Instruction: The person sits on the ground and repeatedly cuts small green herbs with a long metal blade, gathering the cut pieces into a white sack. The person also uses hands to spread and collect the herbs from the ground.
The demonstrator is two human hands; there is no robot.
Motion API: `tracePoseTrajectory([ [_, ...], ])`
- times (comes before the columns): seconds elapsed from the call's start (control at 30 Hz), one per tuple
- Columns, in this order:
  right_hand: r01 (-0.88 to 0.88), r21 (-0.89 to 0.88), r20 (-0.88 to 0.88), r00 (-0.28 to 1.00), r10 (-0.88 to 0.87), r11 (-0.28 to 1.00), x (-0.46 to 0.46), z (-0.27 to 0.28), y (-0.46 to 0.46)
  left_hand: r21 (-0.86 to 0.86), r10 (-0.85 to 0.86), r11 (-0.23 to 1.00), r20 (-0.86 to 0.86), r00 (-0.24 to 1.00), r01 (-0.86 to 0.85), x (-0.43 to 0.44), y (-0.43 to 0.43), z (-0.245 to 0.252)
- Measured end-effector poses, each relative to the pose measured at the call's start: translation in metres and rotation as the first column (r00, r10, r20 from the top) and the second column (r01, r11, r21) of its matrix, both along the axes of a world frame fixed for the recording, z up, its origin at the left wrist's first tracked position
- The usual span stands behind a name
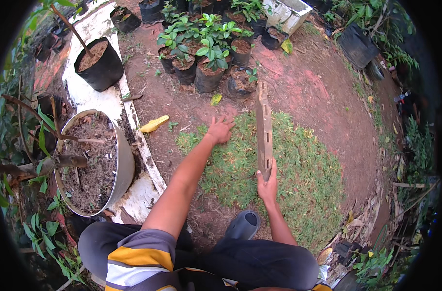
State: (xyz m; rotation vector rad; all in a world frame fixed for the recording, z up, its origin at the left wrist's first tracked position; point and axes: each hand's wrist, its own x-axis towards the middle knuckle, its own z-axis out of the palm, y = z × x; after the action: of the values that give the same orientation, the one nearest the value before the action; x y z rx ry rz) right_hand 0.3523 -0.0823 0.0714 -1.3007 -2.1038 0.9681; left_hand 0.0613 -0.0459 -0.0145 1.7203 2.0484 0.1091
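Note:
My right hand (268, 183) grips the near end of a long wooden plank (264, 127) with several slots along its edge; it points away from me over the grass. With fingers spread, my left hand (220, 131) rests at the far left edge of a patch of low green grass (301, 163), beside bare reddish soil. It holds nothing that I can see. Just beyond the hand lies a small yellow leaf (216, 99), and a larger yellow leaf (154, 124) is to its left.
Potted seedlings in black plastic bags (209, 78) stand beyond the grass. At left are a large round planter (124, 171) with a cut branch and a black grow bag (104, 74) on a white sheet. A white box (288, 16) sits at the back. My shoe (244, 223) is near the grass.

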Motion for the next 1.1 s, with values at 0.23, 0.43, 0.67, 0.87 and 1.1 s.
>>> tracePoseTrajectory([
  [0.23, -0.019, -0.279, 0.259, 0.961, 0.095, 0.960, 0.003, -0.020, 0.012, 0.019, -0.004, 1.000, -0.004, 1.000, 0.005, 0.001, 0.001, -0.001],
  [0.43, -0.043, -0.203, 0.150, 0.986, 0.074, 0.978, 0.008, 0.004, 0.021, 0.023, 0.003, 1.000, -0.016, 1.000, -0.002, 0.000, 0.005, -0.005],
  [0.67, -0.026, -0.149, 0.240, 0.969, 0.062, 0.988, -0.002, -0.006, -0.001, 0.027, 0.008, 1.000, 0.009, 1.000, -0.008, 0.000, 0.002, -0.004],
  [0.87, -0.046, -0.367, 0.258, 0.954, 0.150, 0.929, 0.011, -0.009, 0.018, 0.041, 0.015, 0.999, -0.001, 1.000, -0.015, -0.001, 0.006, -0.004],
  [1.1, -0.020, -0.375, -0.127, 0.991, -0.030, 0.927, 0.025, -0.010, 0.029, 0.168, 0.062, 0.984, -0.022, 0.998, -0.057, 0.009, 0.011, -0.008],
])
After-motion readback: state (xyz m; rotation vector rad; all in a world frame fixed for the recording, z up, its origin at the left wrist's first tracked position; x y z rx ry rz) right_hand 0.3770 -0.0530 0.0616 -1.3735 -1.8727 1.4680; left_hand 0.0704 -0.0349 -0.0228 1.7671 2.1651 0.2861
